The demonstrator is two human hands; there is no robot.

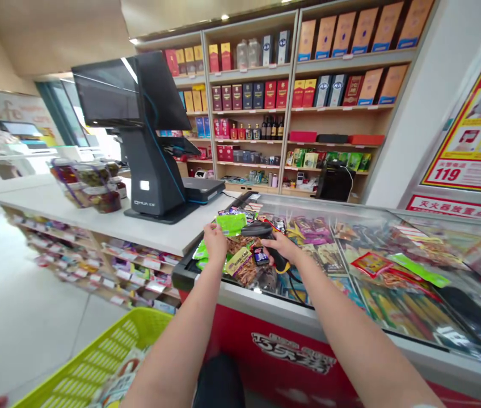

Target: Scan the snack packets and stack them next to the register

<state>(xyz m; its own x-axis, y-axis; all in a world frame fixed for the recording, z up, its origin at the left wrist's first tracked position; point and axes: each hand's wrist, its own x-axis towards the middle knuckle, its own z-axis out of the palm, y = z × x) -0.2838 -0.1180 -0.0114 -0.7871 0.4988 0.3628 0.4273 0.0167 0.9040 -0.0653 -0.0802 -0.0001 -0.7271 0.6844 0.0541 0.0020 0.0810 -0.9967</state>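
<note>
My right hand [282,248] is wrapped round the handle of a black and yellow barcode scanner [258,229], its head pointing left. My left hand [215,241] pinches the edge of a bright green snack packet [232,223], just left of the scanner's head. Beneath both hands, more snack packets lie heaped on the glass top of a red-fronted freezer [240,303]. Among them are a clear packet of brown strips with a yellowish label [243,262] and a small dark packet [261,255]. The scanner's cable hangs below my right hand.
A yellow-green basket [91,345] holding goods stands low at the left front. On the white counter [155,231] are a dark checkout terminal [151,170] and stacked jars [96,184]. Red and green packets [372,264] lie farther right on the glass. Boxed goods fill the shelves [251,79] behind.
</note>
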